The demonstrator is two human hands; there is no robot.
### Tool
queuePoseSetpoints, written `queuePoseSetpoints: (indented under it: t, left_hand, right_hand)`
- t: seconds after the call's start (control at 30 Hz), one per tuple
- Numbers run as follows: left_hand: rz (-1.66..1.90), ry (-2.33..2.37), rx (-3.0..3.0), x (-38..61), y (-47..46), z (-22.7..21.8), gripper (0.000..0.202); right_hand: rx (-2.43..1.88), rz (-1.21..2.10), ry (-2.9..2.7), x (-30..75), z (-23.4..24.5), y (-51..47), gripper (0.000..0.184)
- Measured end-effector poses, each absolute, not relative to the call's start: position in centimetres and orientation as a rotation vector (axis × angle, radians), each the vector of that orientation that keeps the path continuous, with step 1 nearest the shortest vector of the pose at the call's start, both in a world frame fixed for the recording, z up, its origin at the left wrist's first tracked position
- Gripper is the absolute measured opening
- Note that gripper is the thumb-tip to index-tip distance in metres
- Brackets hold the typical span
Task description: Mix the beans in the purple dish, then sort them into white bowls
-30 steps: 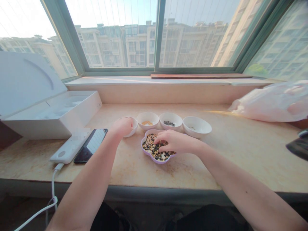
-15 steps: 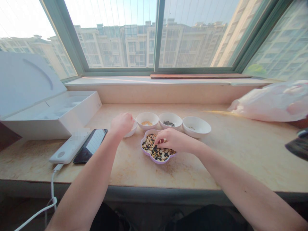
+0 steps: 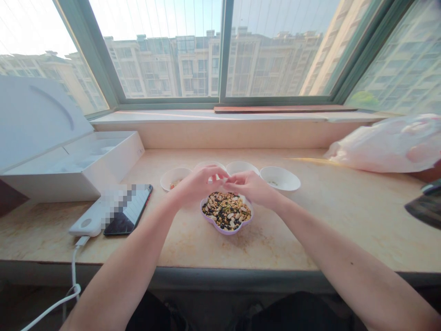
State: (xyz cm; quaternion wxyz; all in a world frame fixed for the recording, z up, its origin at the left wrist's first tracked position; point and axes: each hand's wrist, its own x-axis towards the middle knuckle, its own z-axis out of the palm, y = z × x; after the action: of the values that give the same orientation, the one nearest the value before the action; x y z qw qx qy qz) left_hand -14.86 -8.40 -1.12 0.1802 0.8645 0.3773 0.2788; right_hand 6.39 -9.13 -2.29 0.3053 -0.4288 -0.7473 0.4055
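Note:
My left hand (image 3: 201, 184) and my right hand (image 3: 251, 186) meet fingertip to fingertip over the far side of a lilac, petal-shaped bowl (image 3: 226, 231). Both hands have their fingers pinched; whatever lies between them is too small to make out. Mixed beans (image 3: 223, 211) fill the bowl: black, yellow and green ones with pale peanuts among them. Behind stands a row of white bowls. The leftmost bowl (image 3: 165, 178) holds a few reddish bits, and the rightmost bowl (image 3: 289, 180) a few small greenish ones. My hands partly cover the two middle bowls (image 3: 243, 167), hiding their contents.
On the left, a black phone (image 3: 129, 216) lies beside a white power bank (image 3: 87, 218) with a cable (image 3: 74, 264). An open white box (image 3: 106, 161) stands behind them. A plastic bag (image 3: 389, 145) and a dark object (image 3: 427, 207) are at the right. Windows line the back.
My left hand has left the leftmost white bowl and moved right. My right hand has lifted out of the beans and shifted away from me. Their fingertips now meet.

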Motion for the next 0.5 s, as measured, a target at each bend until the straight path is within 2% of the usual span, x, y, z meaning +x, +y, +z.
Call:
queuePoseSetpoints:
  t: [0.17, 0.33, 0.4, 0.5]
  left_hand:
    - [0.957, 0.906, 2.397, -13.6, -8.5, -2.1, 0.017]
    - [1.027, 1.022, 2.423, -13.3, -8.5, -2.2, 0.018]
    - [1.023, 1.152, 2.427, -13.5, -8.2, -2.2, 0.018]
    - [0.962, 1.426, 2.478, -14.1, -7.5, -2.4, 0.022]
  right_hand:
    - [-1.139, 1.342, -1.709, 6.7, -2.2, -8.5, 0.05]
    - [-1.116, 1.375, -1.71, 6.6, -2.3, -8.5, 0.053]
    - [-1.177, 1.2, -1.88, 6.7, -2.1, -8.7, 0.051]
    - [-1.195, 0.666, -2.315, 6.8, -1.8, -9.2, 0.036]
